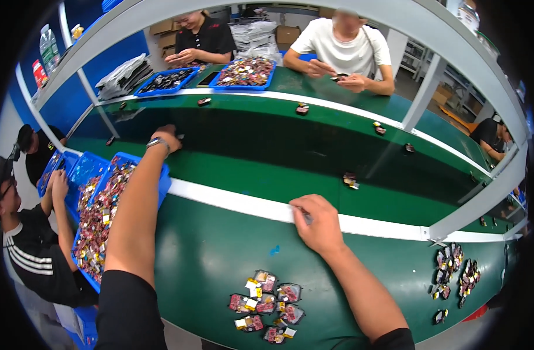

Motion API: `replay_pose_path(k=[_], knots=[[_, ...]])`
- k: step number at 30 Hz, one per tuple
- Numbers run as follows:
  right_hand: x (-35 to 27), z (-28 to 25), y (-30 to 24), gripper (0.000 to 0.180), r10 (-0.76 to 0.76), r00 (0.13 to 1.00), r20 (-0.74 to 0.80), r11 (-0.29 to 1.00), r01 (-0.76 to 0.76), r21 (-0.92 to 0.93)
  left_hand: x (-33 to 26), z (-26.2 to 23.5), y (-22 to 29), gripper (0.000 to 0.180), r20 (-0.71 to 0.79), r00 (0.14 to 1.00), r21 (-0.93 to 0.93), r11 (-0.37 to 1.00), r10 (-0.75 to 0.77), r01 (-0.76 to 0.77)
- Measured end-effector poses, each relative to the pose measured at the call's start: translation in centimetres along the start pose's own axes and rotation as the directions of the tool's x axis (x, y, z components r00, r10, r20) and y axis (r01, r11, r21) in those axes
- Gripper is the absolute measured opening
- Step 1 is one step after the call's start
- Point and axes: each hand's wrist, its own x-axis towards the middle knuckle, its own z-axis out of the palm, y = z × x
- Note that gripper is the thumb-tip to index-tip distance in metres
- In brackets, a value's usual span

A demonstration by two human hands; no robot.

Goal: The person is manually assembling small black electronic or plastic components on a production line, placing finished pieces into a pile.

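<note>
My left hand (166, 137) reaches far out over the green conveyor belt (249, 175), past the blue trays. Its fingers look curled, and a small pale bit shows at the tips; most of the grip is hidden. My right hand (318, 223) is at the white rail (237, 204) along the belt's near edge, fingers bent inward. Whether anything lies inside them I cannot make out. On the green tabletop (202, 256) between my arms sits a group of small black-cased electronic modules (267, 303) with pink and yellow-white parts.
Blue trays (167, 184) heaped with small parts (100, 227) stand at my left, by a co-worker (33, 245). Single modules (349, 179) ride the belt. More modules (447, 271) cluster at the right. Two people (345, 49) sit across, beside trays (243, 73). Grey posts (421, 93) frame the bench.
</note>
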Motion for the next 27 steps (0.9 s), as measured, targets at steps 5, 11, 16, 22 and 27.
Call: replay_pose_path(k=[5, 11, 16, 22, 27], knots=[[-0.1, -0.2, -0.2, 0.014, 0.084, 0.996, 0.012, 0.996, -0.084, 0.012, -3.4, -2.3, 6.0, 0.052, -0.103, 0.97, -0.141, 0.963, 0.218, -0.232], [0.1, 0.4, -0.3, 0.012, 0.082, 0.996, 0.023, 0.996, -0.083, 0.034, -3.1, 0.0, 5.6, 0.047, 0.066, 0.979, -0.258, 0.952, 0.19, -0.168], [0.2, 0.3, -0.6, 0.012, 0.112, 0.993, 0.047, 0.993, -0.114, 0.031, -3.5, -1.0, 5.9, 0.061, 0.198, 0.952, -0.382, 0.913, 0.231, -0.143], [0.1, 0.2, -0.9, 0.013, 0.126, 0.99, 0.059, 0.991, -0.129, 0.048, -5.5, -0.4, 6.8, 0.048, -0.024, 0.961, -0.283, 0.92, 0.275, -0.271], [-0.2, -0.6, -0.9, 0.015, 0.139, 0.99, 0.031, 0.989, -0.141, 0.055, -11.4, -1.7, 11.4, 0.04, -0.272, 0.793, -0.453, 0.655, 0.545, -0.605]])
